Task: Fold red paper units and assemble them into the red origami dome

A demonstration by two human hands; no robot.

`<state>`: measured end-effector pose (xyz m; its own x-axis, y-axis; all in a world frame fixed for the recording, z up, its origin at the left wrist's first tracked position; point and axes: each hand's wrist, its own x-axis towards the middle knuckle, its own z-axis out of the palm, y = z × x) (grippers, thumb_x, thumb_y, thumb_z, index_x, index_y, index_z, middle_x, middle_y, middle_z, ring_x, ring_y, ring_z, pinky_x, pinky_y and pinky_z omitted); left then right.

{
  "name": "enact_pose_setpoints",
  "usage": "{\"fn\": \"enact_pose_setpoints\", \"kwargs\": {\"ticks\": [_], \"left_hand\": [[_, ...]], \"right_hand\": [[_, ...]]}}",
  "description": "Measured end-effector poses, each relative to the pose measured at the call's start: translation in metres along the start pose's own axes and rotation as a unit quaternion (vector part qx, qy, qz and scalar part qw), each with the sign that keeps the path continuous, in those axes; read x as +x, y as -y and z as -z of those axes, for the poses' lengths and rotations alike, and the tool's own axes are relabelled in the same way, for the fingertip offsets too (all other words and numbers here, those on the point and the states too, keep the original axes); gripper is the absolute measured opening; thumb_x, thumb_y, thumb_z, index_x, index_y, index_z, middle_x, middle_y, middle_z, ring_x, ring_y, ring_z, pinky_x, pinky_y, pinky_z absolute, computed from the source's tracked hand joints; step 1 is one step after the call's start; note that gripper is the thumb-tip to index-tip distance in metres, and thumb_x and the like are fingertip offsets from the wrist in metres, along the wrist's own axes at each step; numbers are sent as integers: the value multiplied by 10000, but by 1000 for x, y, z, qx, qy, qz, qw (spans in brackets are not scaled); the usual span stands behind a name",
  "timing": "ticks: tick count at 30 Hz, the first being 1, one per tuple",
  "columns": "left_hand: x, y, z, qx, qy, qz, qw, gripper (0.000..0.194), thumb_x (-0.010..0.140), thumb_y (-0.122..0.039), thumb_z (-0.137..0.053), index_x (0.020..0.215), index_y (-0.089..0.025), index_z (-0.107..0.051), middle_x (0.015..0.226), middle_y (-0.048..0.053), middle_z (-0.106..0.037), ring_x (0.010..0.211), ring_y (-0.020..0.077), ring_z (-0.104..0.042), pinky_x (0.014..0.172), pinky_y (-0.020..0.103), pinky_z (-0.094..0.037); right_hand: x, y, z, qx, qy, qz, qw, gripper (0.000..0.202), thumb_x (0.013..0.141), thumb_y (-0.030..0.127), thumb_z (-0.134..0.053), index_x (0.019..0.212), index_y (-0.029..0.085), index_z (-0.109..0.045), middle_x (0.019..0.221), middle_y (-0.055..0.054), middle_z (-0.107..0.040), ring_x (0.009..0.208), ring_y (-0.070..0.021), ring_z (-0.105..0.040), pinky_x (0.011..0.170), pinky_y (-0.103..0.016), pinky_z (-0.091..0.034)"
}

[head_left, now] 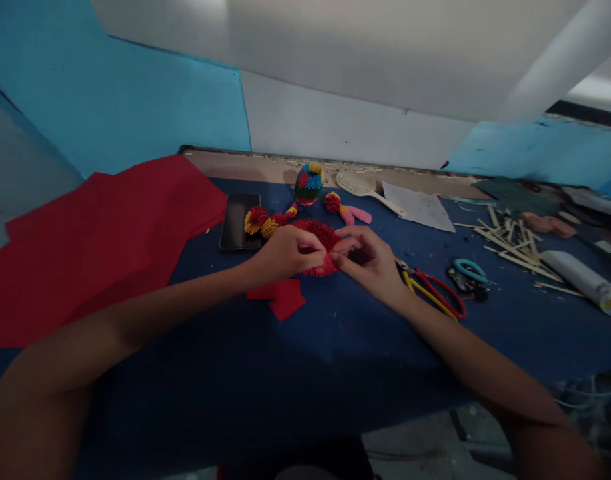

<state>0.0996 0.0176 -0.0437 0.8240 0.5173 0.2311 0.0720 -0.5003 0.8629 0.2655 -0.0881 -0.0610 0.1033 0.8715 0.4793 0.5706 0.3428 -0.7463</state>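
Note:
A round, spiky red folded-paper piece (319, 235) lies on the blue table, partly hidden behind both hands. My left hand (292, 252) pinches at its front edge, thumb and index finger closed on a small red paper bit. From the other side my right hand (368, 259) meets it, fingertips closed at the same spot. What each fingertip grips is too small to tell apart. Small red paper pieces (286, 300) lie just below my left hand. Behind it sits a yellow and red folded-paper piece (268, 222).
Big red sheets (100, 227) cover the left side, beside a dark phone (239, 222). A multicoloured paper ball (309, 185), a pink paper piece (354, 214) and a hairbrush (358, 182) lie behind. Red-and-yellow-handled pliers (438, 292), thin sticks (515, 243) and a white roll (582, 277) are right.

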Motion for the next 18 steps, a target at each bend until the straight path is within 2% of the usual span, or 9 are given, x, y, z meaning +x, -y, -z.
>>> {"fn": "enact_pose_setpoints", "kwargs": {"ticks": [3,6,8,10,13,15,18], "left_hand": [[-1,-1,1,30,15,-4,999,159,726,-194,-586,684,-122,-721,545,-9,-630,502,64,-513,465,162,-332],[-2,-4,4,85,89,-7,992,127,703,-202,-632,690,-136,-740,589,7,-670,563,91,-575,504,172,-364],[-2,-6,6,91,130,4,987,118,698,-195,-636,685,-142,-741,600,8,-682,573,97,-592,516,175,-380],[-1,-7,8,59,129,19,990,132,706,-172,-606,654,-136,-722,585,3,-676,553,90,-588,514,172,-391],[2,-6,10,-30,62,38,997,161,732,-166,-567,644,-132,-698,600,0,-686,558,87,-607,528,163,-435],[5,-5,10,-89,17,57,994,160,750,-179,-563,674,-135,-697,635,6,-706,596,98,-644,573,171,-487],[7,-3,9,-150,-4,87,985,145,766,-187,-571,695,-141,-688,650,14,-720,623,112,-680,610,190,-533]], "right_hand": [[1,0,5,-48,39,39,997,326,843,243,-635,1144,234,-513,800,14,-690,699,-120,-675,664,-241,-542],[3,7,14,-133,125,135,974,239,884,202,-591,1117,241,-555,928,-22,-722,831,-138,-700,740,-250,-547],[4,9,17,-166,153,197,954,183,916,197,-553,1091,239,-583,982,-38,-728,881,-145,-699,772,-261,-547],[5,9,18,-191,138,241,941,213,933,179,-508,1127,231,-580,1013,-54,-725,924,-161,-690,798,-296,-546],[4,4,17,-242,72,271,929,274,911,167,-506,1172,211,-573,1174,-112,-669,1085,-218,-637,885,-391,-518],[4,2,16,-281,32,277,919,235,894,206,-554,1121,222,-614,1265,-125,-617,1154,-253,-594,923,-431,-484],[3,1,14,-311,-18,276,909,145,890,236,-591,1004,250,-680,1220,-90,-644,1115,-258,-599,912,-424,-460]]}}
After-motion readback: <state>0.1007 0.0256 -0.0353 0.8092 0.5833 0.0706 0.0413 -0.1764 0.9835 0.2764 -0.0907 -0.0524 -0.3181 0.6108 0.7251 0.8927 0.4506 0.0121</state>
